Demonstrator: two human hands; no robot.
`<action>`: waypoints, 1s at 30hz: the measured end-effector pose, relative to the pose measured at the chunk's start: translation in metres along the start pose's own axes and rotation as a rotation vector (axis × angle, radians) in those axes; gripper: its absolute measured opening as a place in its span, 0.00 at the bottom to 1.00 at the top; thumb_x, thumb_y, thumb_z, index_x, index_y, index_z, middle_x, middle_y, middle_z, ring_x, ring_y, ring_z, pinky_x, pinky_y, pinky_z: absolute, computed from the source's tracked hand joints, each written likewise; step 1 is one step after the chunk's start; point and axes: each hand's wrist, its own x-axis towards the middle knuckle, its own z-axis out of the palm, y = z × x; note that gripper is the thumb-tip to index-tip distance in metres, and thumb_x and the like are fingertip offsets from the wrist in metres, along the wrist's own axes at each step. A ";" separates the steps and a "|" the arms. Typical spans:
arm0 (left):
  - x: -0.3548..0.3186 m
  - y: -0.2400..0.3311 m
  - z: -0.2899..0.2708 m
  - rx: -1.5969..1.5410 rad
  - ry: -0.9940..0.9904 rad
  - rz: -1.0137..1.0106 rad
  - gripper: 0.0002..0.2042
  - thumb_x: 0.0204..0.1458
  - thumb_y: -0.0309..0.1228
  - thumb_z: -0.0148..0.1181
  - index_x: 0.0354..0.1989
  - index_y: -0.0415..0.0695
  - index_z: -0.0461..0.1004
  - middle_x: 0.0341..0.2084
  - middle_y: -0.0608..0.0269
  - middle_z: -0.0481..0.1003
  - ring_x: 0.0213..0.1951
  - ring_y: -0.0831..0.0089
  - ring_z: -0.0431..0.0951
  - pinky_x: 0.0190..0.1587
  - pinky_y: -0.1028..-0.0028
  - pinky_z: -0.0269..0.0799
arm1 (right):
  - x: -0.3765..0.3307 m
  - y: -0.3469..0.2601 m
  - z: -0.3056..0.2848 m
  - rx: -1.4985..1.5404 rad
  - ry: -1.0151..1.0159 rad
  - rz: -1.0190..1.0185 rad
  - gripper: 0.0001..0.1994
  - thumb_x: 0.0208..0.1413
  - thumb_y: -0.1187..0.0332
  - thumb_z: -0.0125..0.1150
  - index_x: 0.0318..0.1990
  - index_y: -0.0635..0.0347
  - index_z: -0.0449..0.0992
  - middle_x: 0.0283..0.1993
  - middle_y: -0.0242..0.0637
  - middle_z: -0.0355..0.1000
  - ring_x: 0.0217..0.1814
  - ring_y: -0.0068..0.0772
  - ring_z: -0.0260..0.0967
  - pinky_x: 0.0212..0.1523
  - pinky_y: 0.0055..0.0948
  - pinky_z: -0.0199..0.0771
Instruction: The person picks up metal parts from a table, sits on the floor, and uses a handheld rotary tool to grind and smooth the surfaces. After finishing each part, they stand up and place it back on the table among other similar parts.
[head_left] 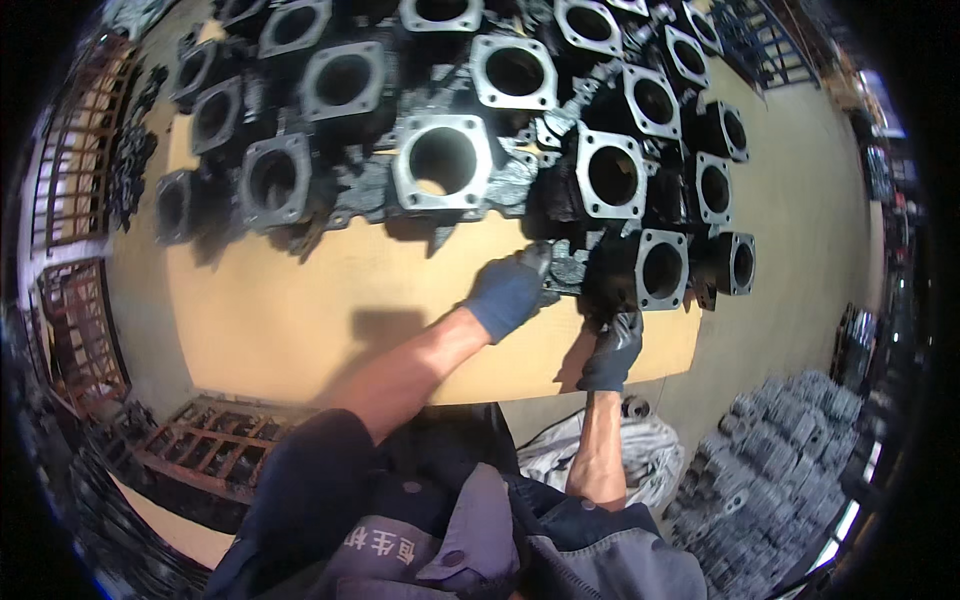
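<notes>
My left hand (505,290), in a dark blue work glove, has its fingers closed on the left end of a black metal casting (662,272). This casting has a bright, square machined flange with a round bore and a bolt hole in each corner. My right hand (612,350), gloved too, grips the casting's near side just below the flange; its fingertips are partly hidden under the part. The casting sits at the near right of a tan board (300,320). Just behind it stands a matching casting (612,205), and another casting (738,264) is on its right.
Rows of similar castings (443,190) cover the far part of the board. At the left are rusty metal racks (85,150) and a slatted crate (205,450). A pile of grey metal parts (780,450) lies on the floor at lower right, near a pale cloth bundle (650,450).
</notes>
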 end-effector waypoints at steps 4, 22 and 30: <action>-0.021 0.005 -0.026 -0.114 0.045 -0.028 0.35 0.50 0.43 0.67 0.63 0.37 0.62 0.50 0.43 0.74 0.46 0.48 0.78 0.50 0.57 0.74 | -0.005 -0.044 0.011 0.272 -0.189 0.094 0.20 0.62 0.69 0.51 0.60 0.65 0.69 0.51 0.39 0.74 0.47 0.32 0.73 0.47 0.25 0.76; -0.053 0.044 -0.007 -0.079 0.262 -0.052 0.36 0.48 0.41 0.68 0.63 0.37 0.62 0.60 0.41 0.67 0.63 0.48 0.65 0.66 0.59 0.60 | -0.053 -0.043 -0.052 0.416 -0.026 0.436 0.13 0.62 0.63 0.61 0.44 0.65 0.74 0.29 0.36 0.74 0.26 0.28 0.72 0.27 0.29 0.75; -0.043 0.065 0.014 -0.046 0.330 -0.014 0.37 0.45 0.35 0.69 0.63 0.33 0.61 0.59 0.39 0.67 0.62 0.46 0.66 0.64 0.58 0.62 | -0.056 -0.006 -0.147 0.292 0.254 0.370 0.12 0.62 0.67 0.62 0.48 0.65 0.77 0.37 0.37 0.78 0.34 0.25 0.74 0.34 0.26 0.75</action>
